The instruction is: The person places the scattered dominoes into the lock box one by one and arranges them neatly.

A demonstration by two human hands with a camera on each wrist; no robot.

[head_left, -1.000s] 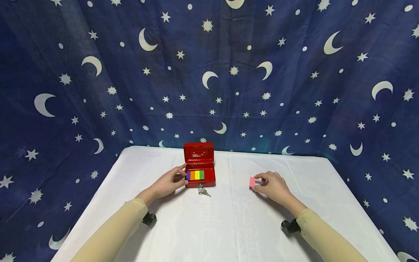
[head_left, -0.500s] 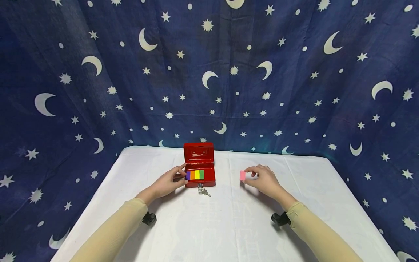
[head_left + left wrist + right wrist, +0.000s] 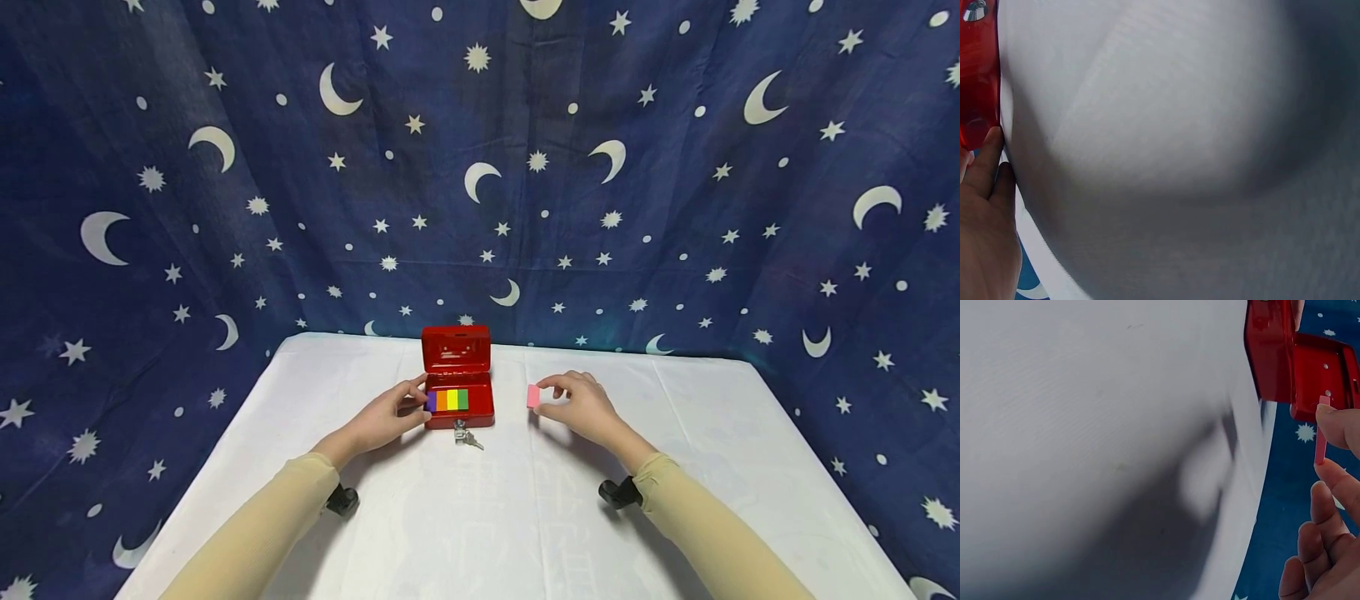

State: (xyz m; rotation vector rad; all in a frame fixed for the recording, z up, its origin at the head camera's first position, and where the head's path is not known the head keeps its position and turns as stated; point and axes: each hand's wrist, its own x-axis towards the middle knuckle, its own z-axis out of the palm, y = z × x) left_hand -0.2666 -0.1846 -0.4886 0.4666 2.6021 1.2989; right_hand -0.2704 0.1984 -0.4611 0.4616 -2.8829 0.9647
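A red cash box [image 3: 487, 416] stands with its lid [image 3: 455, 349] raised, and several coloured blocks [image 3: 452, 400] lie side by side in its left part: purple, orange, yellow and green. The left hand [image 3: 386, 421] grips the box's left end, thumb at the front corner and fingers further back. Between thumb and index finger, the right hand [image 3: 583, 407] pinches a thin pink block [image 3: 533, 396] upright, slightly above the table to the right of the box. The right wrist view shows this pink block [image 3: 1322, 439] edge-on, with the other fingers loosely bent.
A bunch of keys [image 3: 471, 438] hangs at the lock on the box's front. The table has a white cloth [image 3: 480, 517]. Behind and at both sides hangs a dark blue curtain [image 3: 420, 192] with moons and stars.
The right hand has carried the pink block left and away from the person, closer to the box. The left hand and the box have stayed in place.
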